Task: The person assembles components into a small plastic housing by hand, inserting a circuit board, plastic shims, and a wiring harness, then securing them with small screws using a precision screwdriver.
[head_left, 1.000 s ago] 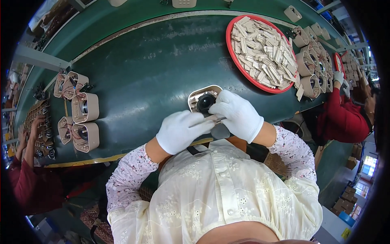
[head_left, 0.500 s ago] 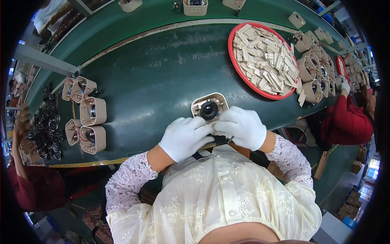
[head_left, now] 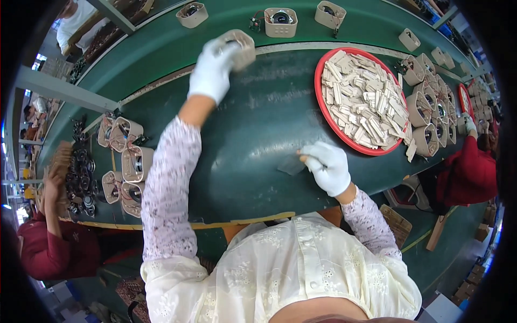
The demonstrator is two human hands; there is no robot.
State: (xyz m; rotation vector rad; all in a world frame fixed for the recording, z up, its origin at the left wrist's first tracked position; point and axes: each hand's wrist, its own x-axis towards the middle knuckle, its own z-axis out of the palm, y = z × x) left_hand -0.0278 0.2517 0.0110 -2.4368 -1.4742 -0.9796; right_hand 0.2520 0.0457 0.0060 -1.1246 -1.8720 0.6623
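Observation:
My white-gloved left hand reaches out over the far edge of the worktop, closed around a beige speaker housing, slightly blurred by motion. Its inside is partly hidden by my fingers. Above the middle of the green worktop, my white-gloved right hand is pinched, with bare fingertips showing. A thin, see-through sheet of plastic film hangs at those fingertips. Right of centre, a red round tray is heaped with beige plastic strips.
Beyond the worktop a green belt carries more housings. Several housings stand on the left, near a pile of black speaker parts. More housings are stacked at right. Co-workers in red sit at the left and right.
Both hands were together at the housing near the front edge. My left hand has carried it away to the far left; my right hand stays near the middle, now with the film at its fingertips.

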